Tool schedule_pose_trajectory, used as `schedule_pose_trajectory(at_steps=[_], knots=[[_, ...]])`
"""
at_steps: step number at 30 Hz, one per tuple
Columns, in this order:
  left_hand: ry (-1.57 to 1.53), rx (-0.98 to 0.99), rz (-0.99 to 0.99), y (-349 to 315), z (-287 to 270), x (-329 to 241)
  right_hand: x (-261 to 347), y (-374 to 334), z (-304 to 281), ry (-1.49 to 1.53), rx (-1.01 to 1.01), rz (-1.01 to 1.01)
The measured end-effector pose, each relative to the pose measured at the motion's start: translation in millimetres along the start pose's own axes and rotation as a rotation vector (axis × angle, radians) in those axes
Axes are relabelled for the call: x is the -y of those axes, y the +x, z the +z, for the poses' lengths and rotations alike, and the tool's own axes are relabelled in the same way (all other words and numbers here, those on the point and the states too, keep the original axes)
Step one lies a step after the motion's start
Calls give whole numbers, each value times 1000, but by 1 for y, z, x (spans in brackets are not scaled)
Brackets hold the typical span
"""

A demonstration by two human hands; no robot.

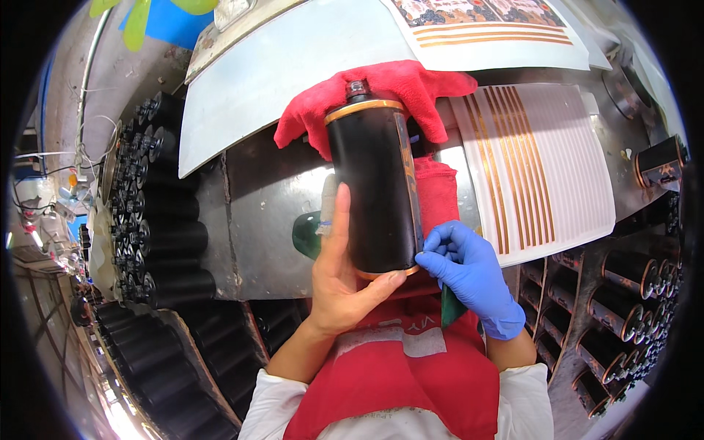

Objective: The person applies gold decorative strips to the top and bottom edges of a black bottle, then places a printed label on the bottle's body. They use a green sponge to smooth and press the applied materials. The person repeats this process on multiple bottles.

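Observation:
A black bottle [374, 191] with a dark neck lies on its side, neck pointing away from me. Gold bands ring both its shoulder and its base, and a patterned decal shows along its right side. My left hand [341, 271] is bare apart from a pale wrap on one finger; it grips the bottle's left side and base. My right hand [466, 268], in a blue glove, pinches at the bottle's lower right edge. From under its curled fingers pokes a flat green scraper [452, 306]. Beneath the bottle's neck end is a red cloth [418, 88].
A sheet of gold strips [517, 169] lies right on the metal table [264, 198]; a printed decal sheet [499, 51] lies beyond. A dark green object [306, 235] is left of the bottle. Black bottles are stacked left [172, 238] and right [616, 308].

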State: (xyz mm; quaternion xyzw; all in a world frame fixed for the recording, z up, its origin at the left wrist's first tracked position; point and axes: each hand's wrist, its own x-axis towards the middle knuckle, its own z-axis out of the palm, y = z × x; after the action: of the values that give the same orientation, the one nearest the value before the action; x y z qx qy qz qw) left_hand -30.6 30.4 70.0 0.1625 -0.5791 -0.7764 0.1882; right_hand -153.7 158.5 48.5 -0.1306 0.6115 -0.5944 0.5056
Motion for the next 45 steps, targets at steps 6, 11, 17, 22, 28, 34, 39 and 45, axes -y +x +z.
schedule_pose_trajectory(at_steps=[6, 11, 17, 22, 28, 34, 39, 45], knots=[[-16, -30, 10, 2, -5, 5, 2, 0, 0, -1, 8, 10], [60, -25, 22, 2, 0, 4, 3, -1, -1, -26, 6, 6], [95, -70, -22, 3, 5, 0, 4, 1, 1, -26, -11, 15], [448, -58, 35, 6, 1, 3, -11, 9, -43, 595, -134, 51], [692, -13, 92, 8, 3, -4, 1, -30, -49, 268, -414, -193], [859, 104, 119, 10, -11, -5, 6, -53, 27, -358, -332, -408], [1240, 113, 355, 6, -1, -17, -4, -57, 4, -204, -495, -343], [1221, 165, 452, 15, -14, 0, 3, -45, 25, -254, -203, -305]])
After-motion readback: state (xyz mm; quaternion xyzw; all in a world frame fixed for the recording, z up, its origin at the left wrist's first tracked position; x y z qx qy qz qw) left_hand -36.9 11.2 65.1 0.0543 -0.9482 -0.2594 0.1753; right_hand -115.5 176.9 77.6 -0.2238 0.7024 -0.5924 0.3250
